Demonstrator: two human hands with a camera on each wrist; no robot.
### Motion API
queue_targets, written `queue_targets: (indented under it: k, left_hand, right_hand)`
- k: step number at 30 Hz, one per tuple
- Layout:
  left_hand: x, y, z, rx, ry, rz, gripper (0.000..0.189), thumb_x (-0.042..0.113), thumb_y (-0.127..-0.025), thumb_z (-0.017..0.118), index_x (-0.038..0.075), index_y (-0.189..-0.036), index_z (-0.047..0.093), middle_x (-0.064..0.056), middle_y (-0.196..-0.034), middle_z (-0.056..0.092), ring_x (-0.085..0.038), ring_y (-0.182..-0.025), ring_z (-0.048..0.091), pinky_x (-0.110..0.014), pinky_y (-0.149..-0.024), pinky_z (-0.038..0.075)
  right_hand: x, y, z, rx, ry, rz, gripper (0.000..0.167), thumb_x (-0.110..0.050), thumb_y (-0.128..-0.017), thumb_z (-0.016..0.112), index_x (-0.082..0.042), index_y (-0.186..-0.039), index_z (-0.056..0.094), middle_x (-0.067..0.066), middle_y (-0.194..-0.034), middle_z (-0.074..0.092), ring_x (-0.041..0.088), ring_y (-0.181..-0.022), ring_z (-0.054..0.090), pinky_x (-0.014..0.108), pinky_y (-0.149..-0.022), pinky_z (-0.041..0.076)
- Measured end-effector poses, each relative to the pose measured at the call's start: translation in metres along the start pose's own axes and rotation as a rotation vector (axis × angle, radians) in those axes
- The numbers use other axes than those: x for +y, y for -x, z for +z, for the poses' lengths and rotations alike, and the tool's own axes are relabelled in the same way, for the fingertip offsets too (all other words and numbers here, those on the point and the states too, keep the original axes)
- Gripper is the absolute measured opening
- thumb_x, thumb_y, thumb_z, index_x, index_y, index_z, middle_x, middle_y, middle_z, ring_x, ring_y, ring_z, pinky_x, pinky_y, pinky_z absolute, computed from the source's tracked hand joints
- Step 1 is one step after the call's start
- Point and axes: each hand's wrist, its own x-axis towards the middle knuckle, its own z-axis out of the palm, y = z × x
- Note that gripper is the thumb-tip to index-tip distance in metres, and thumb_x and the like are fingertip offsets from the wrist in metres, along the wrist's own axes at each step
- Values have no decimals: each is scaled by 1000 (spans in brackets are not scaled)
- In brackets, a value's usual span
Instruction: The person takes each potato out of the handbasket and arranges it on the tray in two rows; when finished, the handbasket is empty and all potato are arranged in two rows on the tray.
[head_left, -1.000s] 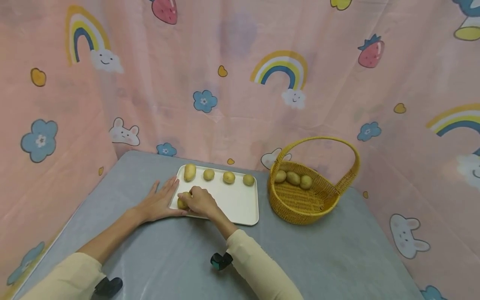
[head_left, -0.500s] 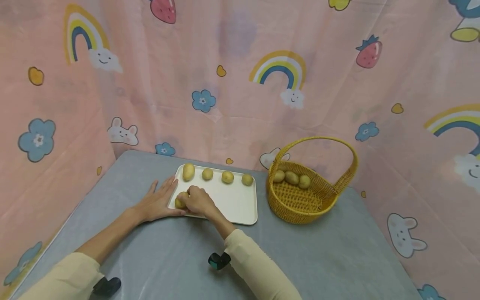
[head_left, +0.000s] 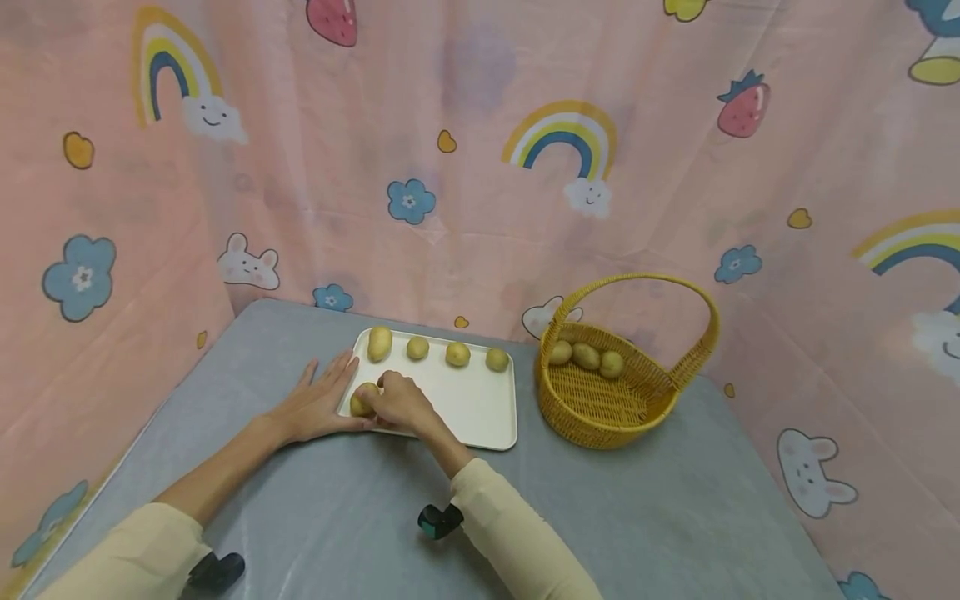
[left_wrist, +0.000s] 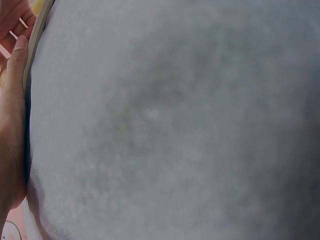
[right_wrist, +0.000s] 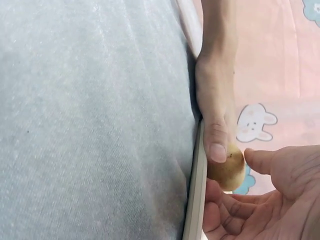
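A white tray (head_left: 468, 408) lies on the grey cloth, with a row of several potatoes along its far side, the leftmost (head_left: 380, 343) being the longest. My left hand (head_left: 318, 407) rests with spread fingers at the tray's left edge, its thumb along the near left corner. Close by, my right hand (head_left: 401, 403) has its fingers curled about a potato (head_left: 360, 405) on the tray's near left part. From the right wrist view, that potato (right_wrist: 230, 172) sits between the right thumb tip and fingertips, beside the left thumb (right_wrist: 217, 145).
To the right of the tray stands a yellow wicker basket (head_left: 581, 429) with a tall handle, three potatoes (head_left: 587, 357) grouped at its left back. A pink printed curtain (head_left: 480, 250) hangs behind the grey-covered table (head_left: 645, 517).
The right hand's fingers have shifted slightly, so more of the potato beneath them shows. The left hand and the other potatoes have stayed in place.
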Motion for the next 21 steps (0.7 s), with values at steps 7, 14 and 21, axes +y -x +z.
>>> queue_targets:
  k: [7,14,21]
  left_hand:
    - [-1,-1,0,1,-11,0,122,71,-86,70,-6,-164,18,-27,-174,12,-43,-163,14,-73,-126,2]
    - [-1,-2,0,6,-17,5,122,74,-86,68,-5,-165,19,-26,-174,13,-43,-163,15,-73,-126,2]
    - [-2,-3,2,-2,-10,6,122,75,-86,66,-5,-165,17,-26,-174,12,-43,-163,14,-72,-126,1]
  right_hand:
    - [0,5,-7,51,67,10,56,-44,-106,57,2,-137,59,14,-109,76,26,-99,74,42,-95,57]
    - [3,21,-33,80,17,-54,47,-40,-106,60,-1,-132,65,16,-90,78,28,-79,77,29,-67,53]
    - [26,50,-82,172,-72,-95,37,-33,-106,61,-1,-123,70,17,-80,73,30,-72,68,27,-59,46]
